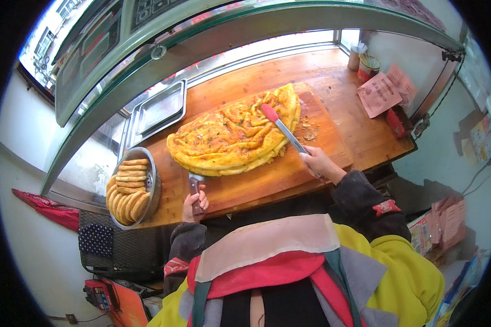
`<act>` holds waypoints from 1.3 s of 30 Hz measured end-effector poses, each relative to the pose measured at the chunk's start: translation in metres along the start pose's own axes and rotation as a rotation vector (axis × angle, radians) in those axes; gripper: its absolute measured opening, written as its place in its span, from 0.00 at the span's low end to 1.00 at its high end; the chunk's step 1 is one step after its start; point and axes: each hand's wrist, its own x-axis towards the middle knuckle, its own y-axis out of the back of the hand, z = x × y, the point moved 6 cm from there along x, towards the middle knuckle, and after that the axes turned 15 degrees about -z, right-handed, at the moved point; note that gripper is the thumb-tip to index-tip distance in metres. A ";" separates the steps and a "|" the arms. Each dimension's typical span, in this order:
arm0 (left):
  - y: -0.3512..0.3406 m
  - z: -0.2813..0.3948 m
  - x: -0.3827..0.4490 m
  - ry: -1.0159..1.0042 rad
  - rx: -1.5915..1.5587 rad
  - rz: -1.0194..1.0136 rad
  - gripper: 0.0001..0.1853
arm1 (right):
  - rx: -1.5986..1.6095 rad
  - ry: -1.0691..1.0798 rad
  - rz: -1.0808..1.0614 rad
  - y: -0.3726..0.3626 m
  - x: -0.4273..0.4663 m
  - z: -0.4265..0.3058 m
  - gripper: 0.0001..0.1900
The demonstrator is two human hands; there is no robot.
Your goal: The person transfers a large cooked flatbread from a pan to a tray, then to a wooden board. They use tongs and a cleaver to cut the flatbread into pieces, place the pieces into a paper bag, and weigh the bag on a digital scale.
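Observation:
A large folded golden flatbread (229, 131), dotted with green bits, lies on a wooden cutting board (266, 173). My left hand (195, 205) grips the dark riveted handle of a knife or scraper (194, 190) at the bread's near left edge. Most of its metal blade is hidden under the bread. In my right hand (321, 162) is a pair of metal tongs (289, 135) with red tips. The tips rest on or just over the right part of the bread's upper surface; contact is hard to tell.
A metal bowl (155, 200) of round flatbreads (131, 184) stands at the left. Behind it are stacked metal trays (161, 108). Pink paper bags (379, 94) and a can of sticks (368, 67) sit at the back right. A glass shelf (245, 22) arches over the counter.

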 end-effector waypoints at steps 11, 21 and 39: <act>-0.056 -0.064 0.004 0.034 -0.057 -0.030 0.19 | -0.003 -0.093 0.052 0.054 -0.076 0.005 0.13; -0.073 -0.082 -0.004 -0.014 -0.059 0.016 0.21 | 0.074 -0.062 -0.018 0.062 -0.086 -0.024 0.15; -0.081 -0.106 -0.053 -0.030 -0.207 0.105 0.21 | 0.153 -0.375 -0.054 0.084 -0.218 -0.024 0.11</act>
